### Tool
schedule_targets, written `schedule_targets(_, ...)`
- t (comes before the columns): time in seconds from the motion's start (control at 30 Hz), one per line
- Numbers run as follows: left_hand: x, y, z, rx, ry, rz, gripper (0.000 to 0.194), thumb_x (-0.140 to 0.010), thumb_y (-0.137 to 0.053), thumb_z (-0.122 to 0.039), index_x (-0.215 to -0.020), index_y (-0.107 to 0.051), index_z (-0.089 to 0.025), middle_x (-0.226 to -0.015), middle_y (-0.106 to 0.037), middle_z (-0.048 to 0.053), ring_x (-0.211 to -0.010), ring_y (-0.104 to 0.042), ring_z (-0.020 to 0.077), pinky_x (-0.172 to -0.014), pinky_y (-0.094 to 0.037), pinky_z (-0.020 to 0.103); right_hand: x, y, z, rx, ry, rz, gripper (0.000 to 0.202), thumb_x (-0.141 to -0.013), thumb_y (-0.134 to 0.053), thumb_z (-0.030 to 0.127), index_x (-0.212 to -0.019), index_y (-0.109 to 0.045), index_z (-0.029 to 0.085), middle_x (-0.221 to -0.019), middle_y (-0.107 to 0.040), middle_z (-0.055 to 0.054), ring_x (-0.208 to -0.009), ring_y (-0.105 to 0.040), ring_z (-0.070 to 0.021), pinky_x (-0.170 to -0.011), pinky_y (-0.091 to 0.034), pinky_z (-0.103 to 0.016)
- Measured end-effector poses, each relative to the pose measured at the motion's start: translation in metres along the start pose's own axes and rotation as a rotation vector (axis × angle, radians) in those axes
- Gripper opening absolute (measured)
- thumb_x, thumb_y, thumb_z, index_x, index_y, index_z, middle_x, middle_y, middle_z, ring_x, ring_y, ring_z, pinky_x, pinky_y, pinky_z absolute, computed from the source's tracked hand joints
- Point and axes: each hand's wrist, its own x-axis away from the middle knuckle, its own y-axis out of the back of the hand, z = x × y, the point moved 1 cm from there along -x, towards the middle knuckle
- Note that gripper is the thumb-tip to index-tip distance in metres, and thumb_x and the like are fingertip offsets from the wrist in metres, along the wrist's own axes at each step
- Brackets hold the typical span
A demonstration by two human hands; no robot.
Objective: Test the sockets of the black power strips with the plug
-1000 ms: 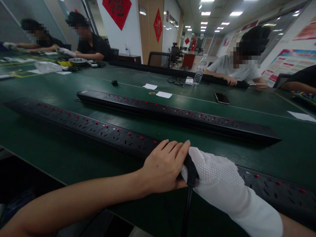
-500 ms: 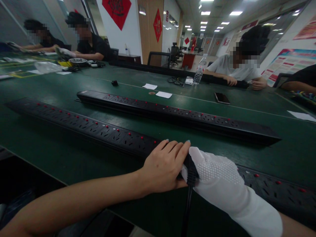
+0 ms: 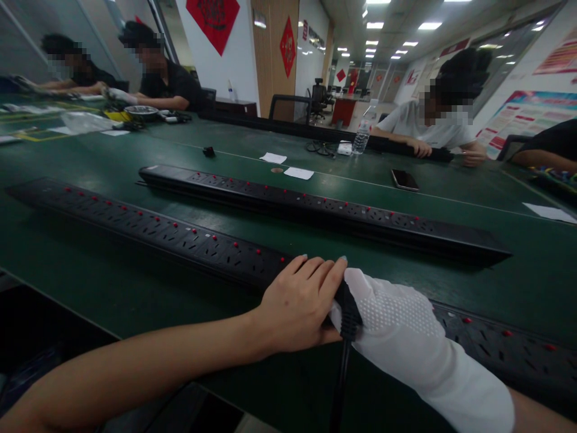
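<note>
A long black power strip (image 3: pixel 148 224) with red lights and several sockets lies across the near side of the table, running under both hands. My left hand (image 3: pixel 300 304), bare, is wrapped over the strip with fingers on its top and thumb below. Beside it, my right hand (image 3: pixel 396 313) in a white dotted glove is closed around a black plug (image 3: pixel 349 310) at the strip. The plug's prongs are hidden. Its black cord (image 3: pixel 341 379) hangs down toward me. A second black power strip (image 3: pixel 315 207) lies farther back, roughly parallel.
On the green table (image 3: pixel 234 141) are white paper slips (image 3: pixel 299 173), a phone (image 3: pixel 404 180), a water bottle (image 3: pixel 362 135) and a small black part (image 3: pixel 208 152). Coworkers sit across, one white-sleeved person (image 3: pixel 444 129) with hands on a black bar. A plastic bag (image 3: pixel 90 122) lies far left.
Both my hands keep the same hold on the strip and plug. The near strip's left end has shifted very slightly left in view. A coworker's gloved hand at the far left moved slightly.
</note>
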Motion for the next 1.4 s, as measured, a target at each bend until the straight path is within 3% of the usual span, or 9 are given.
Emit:
schedule_targets(0.2,-0.0001,-0.0006,-0.0005,-0.007,0.002,0.01,0.078,-0.075,-0.046,-0.055,-0.131,-0.032,-0.003,-0.122,-0.051,0.015,-0.108,-0.048,0.0267,-0.095,-0.035,0.042,0.0001,-0.0019,-0.0003,0.002,-0.005,0.02,0.031,-0.078,-0.039,0.025,-0.102,-0.055,0.014,-0.082,-0.064,-0.011,-0.07,-0.064,-0.0241,-0.061,-0.051,-0.037)
schedule_targets(0.47,0.0,-0.0006,-0.0001,-0.011,-0.001,0.007,0.077,-0.076,-0.045,-0.054,-0.131,-0.032,-0.003,-0.122,-0.051,0.015,-0.108,-0.048,0.027,-0.094,-0.036,0.042,0.0036,-0.0042,-0.0025,0.018,0.024,-0.065,0.03,-0.079,-0.036,0.025,-0.099,-0.054,0.013,-0.082,-0.064,-0.013,-0.073,-0.064,-0.0261,-0.061,-0.052,-0.038)
schedule_targets(0.67,0.0003,-0.0007,0.0,-0.004,-0.003,0.001,0.077,-0.076,-0.045,-0.055,-0.131,-0.032,-0.002,-0.121,-0.052,0.015,-0.108,-0.048,0.027,-0.094,-0.035,0.042,0.001,-0.0008,-0.0012,-0.007,0.013,-0.008,0.029,-0.078,-0.037,0.025,-0.097,-0.055,0.013,-0.082,-0.064,-0.013,-0.073,-0.064,-0.0256,-0.062,-0.052,-0.038)
schedule_targets(1.4,0.0001,-0.0006,0.0,-0.009,0.001,-0.001,0.077,-0.075,-0.045,-0.055,-0.131,-0.033,-0.003,-0.122,-0.052,0.015,-0.109,-0.048,0.0268,-0.094,-0.036,0.042,-0.0002,-0.0004,-0.0013,-0.014,-0.006,0.016,0.03,-0.077,-0.038,0.026,-0.099,-0.055,0.014,-0.084,-0.065,-0.012,-0.076,-0.064,-0.0247,-0.065,-0.051,-0.037)
